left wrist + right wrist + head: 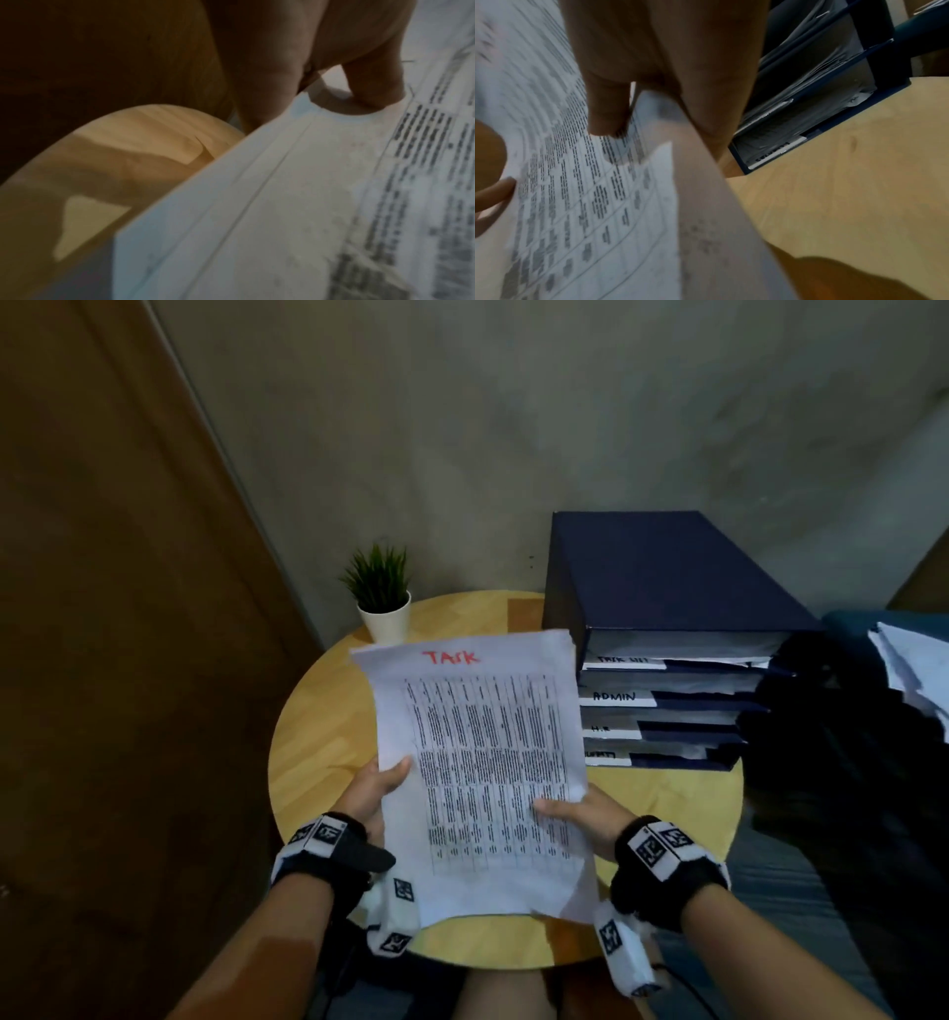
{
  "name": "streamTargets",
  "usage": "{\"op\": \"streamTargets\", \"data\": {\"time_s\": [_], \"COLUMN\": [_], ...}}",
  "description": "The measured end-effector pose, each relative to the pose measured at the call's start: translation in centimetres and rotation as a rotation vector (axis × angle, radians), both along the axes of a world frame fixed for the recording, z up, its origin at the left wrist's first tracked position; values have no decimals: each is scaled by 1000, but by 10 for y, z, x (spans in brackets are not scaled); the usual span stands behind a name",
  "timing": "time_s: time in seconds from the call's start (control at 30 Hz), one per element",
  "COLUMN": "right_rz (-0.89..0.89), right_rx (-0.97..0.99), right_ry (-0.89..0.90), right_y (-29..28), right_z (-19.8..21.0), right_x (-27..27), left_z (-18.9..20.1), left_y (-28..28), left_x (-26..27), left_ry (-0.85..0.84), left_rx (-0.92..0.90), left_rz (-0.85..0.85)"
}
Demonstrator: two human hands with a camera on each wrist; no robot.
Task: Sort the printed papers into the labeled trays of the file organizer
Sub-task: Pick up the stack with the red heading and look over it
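Sheet: the printed paper (488,762) I hold is headed TASK in red, with a dense table below; it hangs in the air over the round counter (318,737), and more sheets lie stacked under it, as the left wrist view shows at the edge.
Long axis: it runs away from me, heading at the far end, near end towards my wrists.
Left grip: my left hand (377,793) pinches the left edge, thumb (372,87) on top, fingers beneath.
Right grip: my right hand (580,819) pinches the right edge the same way, thumb (608,109) pressed on the print.
Target from grip: the file organizer (662,639) stands ahead and to the right of both grips, its open tray fronts facing me; the top label tray (624,661) reads like TASK LIST, though blurred, with ADMIN (613,697) below and two lower labels I cannot read with confidence.
Nearer hand: the right, I judge; it sits just short of the tray fronts.
Move ahead: I reckon the far end must swing right and rise to the top slot.
Further out: a potted plant (382,593) beyond the left grip; loose white papers (914,670) far right.
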State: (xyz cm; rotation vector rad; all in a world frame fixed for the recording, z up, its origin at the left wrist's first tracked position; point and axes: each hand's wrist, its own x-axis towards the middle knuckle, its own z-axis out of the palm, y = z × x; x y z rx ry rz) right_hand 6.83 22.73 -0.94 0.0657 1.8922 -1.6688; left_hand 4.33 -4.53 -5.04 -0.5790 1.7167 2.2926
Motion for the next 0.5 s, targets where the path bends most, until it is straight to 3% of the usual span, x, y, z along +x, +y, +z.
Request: {"op": "streamTargets", "data": {"time_s": [0.1,0.4,0.5], "right_rz": [-47,-166,-228], "right_rx": [-41,-7,-64], "right_ry": [8,109,118], "right_y": [5,40,53], "right_z": [13,36,38], "right_x": [5,23,42], "left_z": [4,48,55], "left_y": [-2,42,60], "left_x": [-3,10,11], "left_ry": [-17,85,81], "left_rx": [-3,7,-79], "left_rz": [-101,-194,-249]}}
